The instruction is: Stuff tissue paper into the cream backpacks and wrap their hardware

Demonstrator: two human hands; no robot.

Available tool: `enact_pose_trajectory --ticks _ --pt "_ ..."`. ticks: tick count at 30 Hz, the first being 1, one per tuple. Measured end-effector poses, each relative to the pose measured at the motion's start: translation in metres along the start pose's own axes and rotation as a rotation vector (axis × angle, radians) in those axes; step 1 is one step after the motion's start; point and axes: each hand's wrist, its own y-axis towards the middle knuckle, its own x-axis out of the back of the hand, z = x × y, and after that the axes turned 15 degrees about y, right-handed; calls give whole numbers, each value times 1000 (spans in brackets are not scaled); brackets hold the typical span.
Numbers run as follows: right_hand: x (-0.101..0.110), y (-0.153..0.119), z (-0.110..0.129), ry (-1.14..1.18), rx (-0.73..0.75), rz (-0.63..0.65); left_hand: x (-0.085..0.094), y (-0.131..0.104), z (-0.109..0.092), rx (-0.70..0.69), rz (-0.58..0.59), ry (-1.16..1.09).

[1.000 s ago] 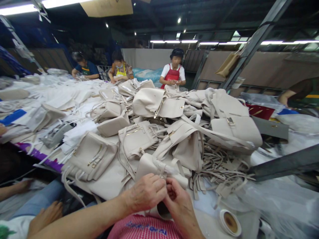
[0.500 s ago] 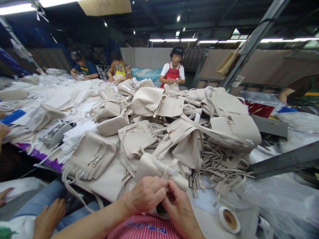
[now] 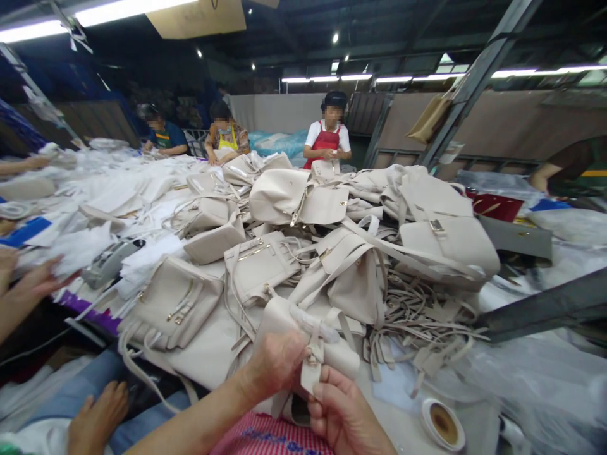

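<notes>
A beige handbag (image 3: 344, 357) lies right in front of me, with a narrow strap and clear plastic wrap on its top. Hanging at that strap is a small beige tag (image 3: 312, 376) with a little metal buckle at its upper end. The thumb and fingers of my right hand (image 3: 342, 407) pinch the tag's lower edge. My left hand (image 3: 279, 361) is closed on the strap just left of the buckle; its fingertips are partly hidden. Beneath the hands a dark opening of the bag shows.
A heap of beige bags (image 3: 298, 196) covers the table. Loose straps (image 3: 420, 316) lie at right, near a tape roll (image 3: 443, 424) and a metal bar (image 3: 545, 306). A grey tape dispenser (image 3: 111, 262) stands left. A neighbour's hand (image 3: 35, 281) holds white sheets; co-workers stand across.
My hands have moved apart a little, and the tag with its buckle now shows between them. At left, a neighbour's hand has reached in with white sheets.
</notes>
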Motion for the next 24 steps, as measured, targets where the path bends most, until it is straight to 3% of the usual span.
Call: enact_pose_trajectory --ticks 4,7,9,12,14,17,20,22,24 --pt "-9 0 -9 -412 -26 204 12 8 -4 281 25 -211" --pt "-8 4 -10 -485 -45 157 19 12 -9 461 86 -454" --pt "-3 10 -10 -475 -11 124 22 10 -9 555 187 -636" --pt "4 18 -15 -530 49 92 21 5 -4 591 341 -820" --pt "5 20 -22 -646 93 56 17 7 -2 622 378 -903" --pt "1 21 -27 -876 177 -18 8 20 -4 740 356 -986" --pt "-2 24 -22 -981 170 -21 0 29 -8 816 303 -992" --pt "0 29 -15 -969 193 -32 -3 27 -7 782 290 -978" --pt "6 35 -9 -932 234 -108 -5 17 -3 664 369 -930"
